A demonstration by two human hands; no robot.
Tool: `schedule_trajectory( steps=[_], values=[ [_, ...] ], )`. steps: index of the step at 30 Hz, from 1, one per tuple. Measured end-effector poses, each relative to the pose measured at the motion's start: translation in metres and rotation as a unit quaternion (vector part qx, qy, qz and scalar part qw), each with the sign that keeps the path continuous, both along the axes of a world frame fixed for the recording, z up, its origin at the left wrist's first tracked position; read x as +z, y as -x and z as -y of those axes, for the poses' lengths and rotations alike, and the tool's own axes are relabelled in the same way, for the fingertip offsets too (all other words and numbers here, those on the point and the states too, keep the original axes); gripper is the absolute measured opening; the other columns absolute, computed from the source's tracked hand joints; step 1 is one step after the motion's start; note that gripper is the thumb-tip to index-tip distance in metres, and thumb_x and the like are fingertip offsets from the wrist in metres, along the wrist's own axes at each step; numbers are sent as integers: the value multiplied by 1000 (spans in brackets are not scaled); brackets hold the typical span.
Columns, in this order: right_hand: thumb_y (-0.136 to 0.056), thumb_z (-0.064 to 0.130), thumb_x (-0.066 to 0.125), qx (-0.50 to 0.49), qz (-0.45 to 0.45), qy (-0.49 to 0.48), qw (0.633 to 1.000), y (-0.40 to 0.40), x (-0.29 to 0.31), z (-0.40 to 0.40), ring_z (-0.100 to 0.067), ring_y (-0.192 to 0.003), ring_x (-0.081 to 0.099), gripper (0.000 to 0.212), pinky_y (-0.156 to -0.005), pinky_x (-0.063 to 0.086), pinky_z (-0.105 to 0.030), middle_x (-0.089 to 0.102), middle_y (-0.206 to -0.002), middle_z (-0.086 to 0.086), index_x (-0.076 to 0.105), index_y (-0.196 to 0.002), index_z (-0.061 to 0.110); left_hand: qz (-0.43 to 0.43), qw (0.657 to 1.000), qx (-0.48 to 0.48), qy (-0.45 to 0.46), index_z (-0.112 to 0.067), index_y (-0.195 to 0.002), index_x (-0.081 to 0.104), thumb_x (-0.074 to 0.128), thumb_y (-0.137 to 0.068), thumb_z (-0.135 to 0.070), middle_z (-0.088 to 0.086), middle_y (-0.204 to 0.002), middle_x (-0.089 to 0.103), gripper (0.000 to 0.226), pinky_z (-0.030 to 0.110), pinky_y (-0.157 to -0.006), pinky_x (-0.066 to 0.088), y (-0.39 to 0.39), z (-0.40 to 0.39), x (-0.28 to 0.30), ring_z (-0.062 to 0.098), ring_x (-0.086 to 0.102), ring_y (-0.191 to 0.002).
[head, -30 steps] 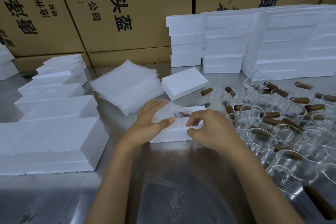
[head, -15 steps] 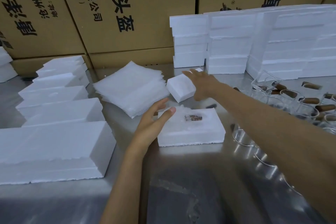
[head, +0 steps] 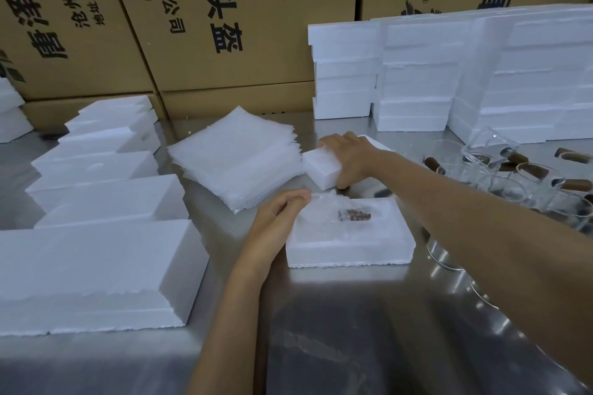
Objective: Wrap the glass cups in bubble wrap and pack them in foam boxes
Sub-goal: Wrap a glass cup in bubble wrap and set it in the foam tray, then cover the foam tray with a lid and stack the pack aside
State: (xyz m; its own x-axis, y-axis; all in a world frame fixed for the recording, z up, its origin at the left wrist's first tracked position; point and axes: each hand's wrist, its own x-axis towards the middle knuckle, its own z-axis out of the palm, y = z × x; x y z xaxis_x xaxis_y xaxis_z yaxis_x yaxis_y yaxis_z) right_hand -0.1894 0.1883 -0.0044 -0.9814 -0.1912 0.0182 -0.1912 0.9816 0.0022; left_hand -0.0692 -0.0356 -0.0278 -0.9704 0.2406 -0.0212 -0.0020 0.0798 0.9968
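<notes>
An open white foam box (head: 349,250) lies on the steel table in front of me. A bubble-wrapped glass cup (head: 340,213) with a brown handle sits in its hollow. My left hand (head: 276,221) rests against the box's far left corner, fingers loosely curled, fingertips touching the wrap. My right hand (head: 349,157) reaches past the box and grips a white foam lid (head: 317,167) lying behind it. A stack of bubble wrap sheets (head: 237,157) lies left of the lid. Several bare glass cups (head: 526,179) with brown handles crowd the right side.
Closed foam boxes (head: 96,266) line the left side in a row running back. More foam pieces (head: 449,74) are stacked at the back right. Brown cardboard cartons (head: 224,26) form a wall behind the table. Bare steel table (head: 321,346) lies near me.
My right hand left the wrapped cup, reached back over the box and closed on the foam lid. My left hand stayed at the box's left corner, fingers curling more.
</notes>
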Motion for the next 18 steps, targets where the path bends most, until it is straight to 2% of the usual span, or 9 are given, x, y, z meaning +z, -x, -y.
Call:
schedule_trajectory(
  steps=[3,6,8,10,12,13,16,18],
  values=[
    [-59,38,80,10,49,-51,997,-1,13,7,-24,-129,28,101,-105,29,-40,34,-141,1,29,-145,27,5,1000,2,2,-32,-105,76,62,-94,-37,-19,-112,71,19,37,-113,40,0,0,0,5,61,-116],
    [-57,33,84,12,58,-23,998,-7,16,13,-25,-131,33,101,-105,29,-38,39,-138,-2,29,-142,25,14,1000,1,2,-33,-104,76,61,-93,-41,-18,-110,72,21,35,-109,44,-1,-1,1,4,64,-111],
    [-59,33,86,24,21,9,999,-17,26,13,-26,-128,40,101,-104,29,-39,43,-137,-3,29,-142,24,20,1000,-3,2,-36,-105,76,57,-92,-45,-18,-109,73,24,32,-99,48,-1,0,2,1,66,-103],
    [-60,36,85,40,-45,30,998,-28,46,13,-25,-130,40,103,-109,25,-41,41,-142,-3,28,-144,24,27,1000,-5,4,-38,-105,75,53,-90,-47,-18,-107,73,28,30,-89,49,-1,2,3,1,67,-98],
    [-59,44,80,49,-94,66,992,-43,73,13,-24,-132,38,104,-111,21,-43,39,-145,-2,27,-146,24,38,999,-7,1,-37,-104,76,50,-91,-47,-14,-105,74,30,28,-82,50,-1,4,3,5,69,-96],
    [-58,49,77,49,-97,94,990,-53,86,14,-24,-130,39,103,-109,23,-42,39,-144,-1,27,-146,26,44,999,-7,-5,-35,-103,76,50,-91,-46,-12,-105,75,31,27,-80,49,-1,4,3,9,69,-97],
    [-58,55,76,62,2,176,982,-93,112,18,-15,-123,42,95,-100,35,-32,39,-138,12,31,-140,38,55,997,23,-39,-24,-106,75,44,-94,-44,-6,-103,76,39,27,-76,47,-1,3,4,13,68,-94],
    [-57,59,77,88,69,175,978,-120,114,24,-6,-122,41,94,-101,36,-26,39,-135,19,33,-138,41,52,995,37,-75,-17,-111,72,37,-99,-43,-1,-104,75,45,28,-76,47,-1,2,5,14,67,-91]
  ],
)
